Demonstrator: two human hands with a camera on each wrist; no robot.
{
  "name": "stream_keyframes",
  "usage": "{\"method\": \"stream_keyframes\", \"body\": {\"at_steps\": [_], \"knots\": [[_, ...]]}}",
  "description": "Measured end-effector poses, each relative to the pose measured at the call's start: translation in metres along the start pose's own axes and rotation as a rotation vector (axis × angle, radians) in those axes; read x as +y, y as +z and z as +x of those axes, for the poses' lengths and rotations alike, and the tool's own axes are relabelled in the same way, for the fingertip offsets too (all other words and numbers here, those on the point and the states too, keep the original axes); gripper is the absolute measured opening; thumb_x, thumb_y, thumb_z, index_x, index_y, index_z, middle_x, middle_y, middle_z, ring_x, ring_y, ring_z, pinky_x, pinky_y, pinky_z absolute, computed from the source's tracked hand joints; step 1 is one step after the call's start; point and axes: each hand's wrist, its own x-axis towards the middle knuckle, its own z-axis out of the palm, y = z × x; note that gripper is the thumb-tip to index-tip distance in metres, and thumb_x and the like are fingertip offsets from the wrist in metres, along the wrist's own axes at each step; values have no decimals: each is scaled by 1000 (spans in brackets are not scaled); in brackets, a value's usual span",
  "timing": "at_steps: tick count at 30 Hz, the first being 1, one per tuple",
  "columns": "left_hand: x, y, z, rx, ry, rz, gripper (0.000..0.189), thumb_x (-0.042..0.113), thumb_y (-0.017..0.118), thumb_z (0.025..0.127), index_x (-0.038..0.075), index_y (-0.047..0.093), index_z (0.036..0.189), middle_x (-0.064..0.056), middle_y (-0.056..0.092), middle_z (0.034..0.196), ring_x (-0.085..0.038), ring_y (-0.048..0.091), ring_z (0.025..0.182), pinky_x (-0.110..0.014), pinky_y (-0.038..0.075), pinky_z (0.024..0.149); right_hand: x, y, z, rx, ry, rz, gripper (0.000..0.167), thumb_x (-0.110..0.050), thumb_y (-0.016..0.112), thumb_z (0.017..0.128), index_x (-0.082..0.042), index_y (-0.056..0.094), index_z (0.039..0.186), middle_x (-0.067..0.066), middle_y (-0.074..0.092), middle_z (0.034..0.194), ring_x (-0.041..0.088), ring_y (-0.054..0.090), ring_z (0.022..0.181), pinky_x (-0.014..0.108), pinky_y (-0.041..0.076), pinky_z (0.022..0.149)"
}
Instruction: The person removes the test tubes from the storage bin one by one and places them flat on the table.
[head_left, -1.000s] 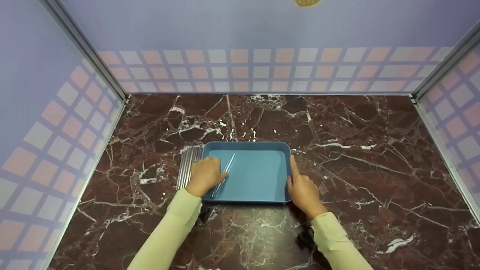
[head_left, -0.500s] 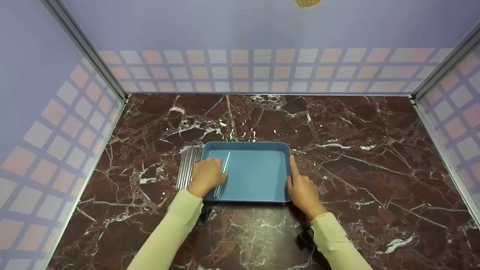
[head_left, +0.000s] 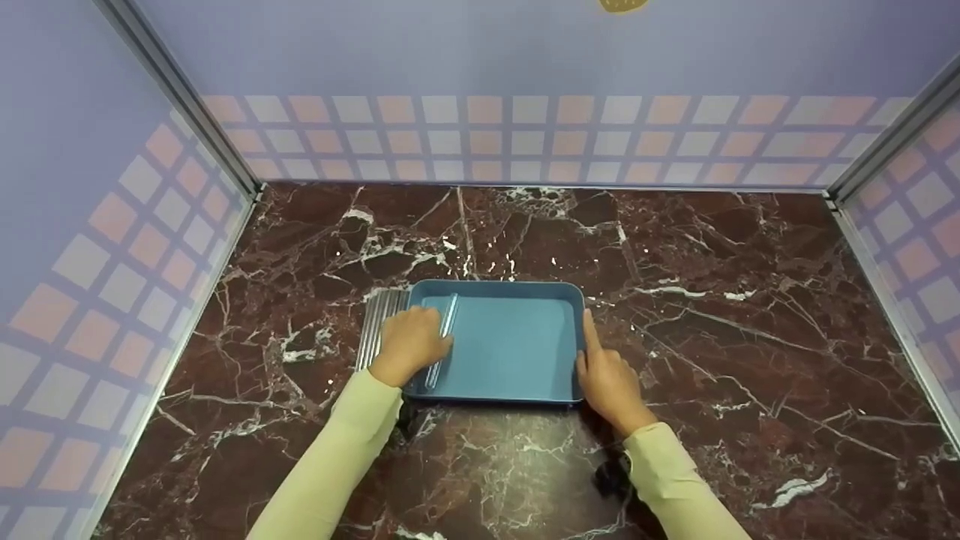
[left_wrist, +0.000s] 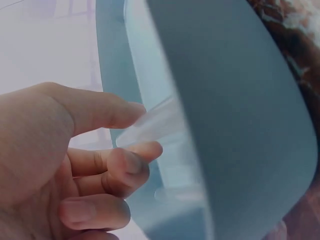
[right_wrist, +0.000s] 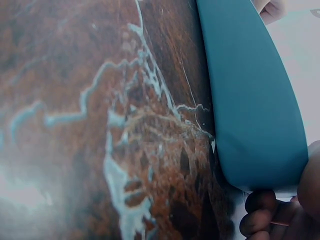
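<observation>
Blue rectangular tray (head_left: 517,345) on brown marbled surface (head_left: 720,300) — left hand (head_left: 409,342), grip pinching a clear slender rod (head_left: 449,313) inside it towards 9 o'clock; right hand (head_left: 609,379), grip clasping tray at 3 o'clock.

Two hands (head_left: 410,341), two sleeves (head_left: 330,454). One tray (head_left: 514,349), mid-frame, holding at least one clear stick (head_left: 448,319). Several shiny sticks (head_left: 377,319) left of it, too blurry to count. One tabletop (head_left: 720,300). Three walls (head_left: 525,60). One yellow shape (head_left: 622,4), top.
</observation>
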Motion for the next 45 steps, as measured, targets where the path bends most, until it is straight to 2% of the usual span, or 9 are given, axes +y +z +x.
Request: {"method": "stream_keyframes", "body": {"at_steps": [3,7,9,14,19,25,31,37,45], "knots": [[-1,-3,0,6,5,2,48,26,77,92,13,40,64,-5,45,60,-22,38,53,-44,42,48,0,-1,0,1,0,4,63,-9,56,105,-5,34,164,31,70,87,51,69,75,66,50,65],[-4,-7,-2,20,16,-17,51,22,75,92,15,34,63,0,33,57,-20,33,52,-40,31,48,1,-2,1,-11,13,0,63,-10,55,106,-6,32,165,32,70,90,52,70,77,66,50,66],[-5,-9,-2,15,12,-21,51,22,75,92,16,35,63,1,32,57,-20,34,52,-40,31,48,1,-3,1,-23,15,-1,64,-10,55,106,-6,30,165,32,70,90,50,70,75,65,50,64],[-9,-14,-4,-1,-5,-7,47,24,75,94,14,41,63,-1,39,58,-21,39,52,-43,41,49,1,-4,2,-47,18,-7,67,-10,55,106,-4,26,166,28,67,79,41,64,62,60,49,56],[-14,-17,-8,12,-9,-34,49,22,69,96,17,35,61,1,32,56,-19,32,51,-37,30,46,1,-5,3,-50,23,-11,67,-10,55,106,-5,25,166,28,67,78,40,63,60,60,49,56],[-20,-20,-11,-4,-48,-79,49,21,65,96,17,33,59,2,29,55,-19,30,50,-38,29,47,0,-4,4,-54,19,-3,68,-10,55,106,-5,25,167,27,67,77,40,62,60,60,49,56],[-25,-23,-14,2,-68,-85,47,24,65,95,17,34,61,0,32,58,-21,32,52,-40,30,48,1,-4,2,-47,10,-2,66,-10,54,106,-6,27,166,31,69,85,48,68,69,64,50,60],[-35,-24,-17,3,-82,-89,46,23,64,96,17,35,61,1,30,57,-20,31,51,-38,28,48,1,-2,2,-50,12,0,67,-10,54,106,-7,26,166,32,69,86,48,68,70,63,50,61],[-50,-27,-22,15,-130,-75,42,25,65,95,15,40,63,-7,48,62,-26,45,54,-45,40,49,0,0,3,-38,-11,7,66,-9,55,106,-3,26,166,25,65,72,39,62,58,59,48,54]]}}
